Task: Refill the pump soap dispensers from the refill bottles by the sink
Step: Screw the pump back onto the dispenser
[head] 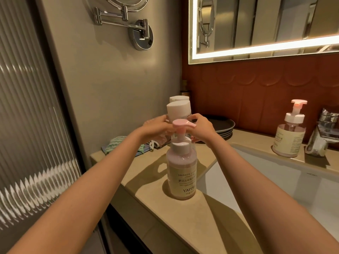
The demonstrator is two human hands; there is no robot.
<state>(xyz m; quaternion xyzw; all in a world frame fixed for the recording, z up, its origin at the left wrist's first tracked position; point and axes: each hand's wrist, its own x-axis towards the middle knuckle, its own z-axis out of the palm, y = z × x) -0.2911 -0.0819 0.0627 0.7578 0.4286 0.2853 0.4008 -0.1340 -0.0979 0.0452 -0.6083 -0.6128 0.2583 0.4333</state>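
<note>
Beside the white sink (275, 173): pink-pumped, cream-labelled dispenser (182, 173) on beige counter (146, 173); white-capped refill bottle (178, 111), green-striped cloth (117, 143), dark plates (222, 127).

Near pump dispenser (181, 173) label reads "SMOOTH CLO…", Chinese characters, "YAPING"; far dispenser's (289, 138) label seems too blurred

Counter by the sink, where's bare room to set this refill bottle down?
Free: the counter patch between the folded cloths and the near pump dispenser, and the strip nearer you. Crowded: the back corner, with the second refill bottle and stacked plates.
</note>
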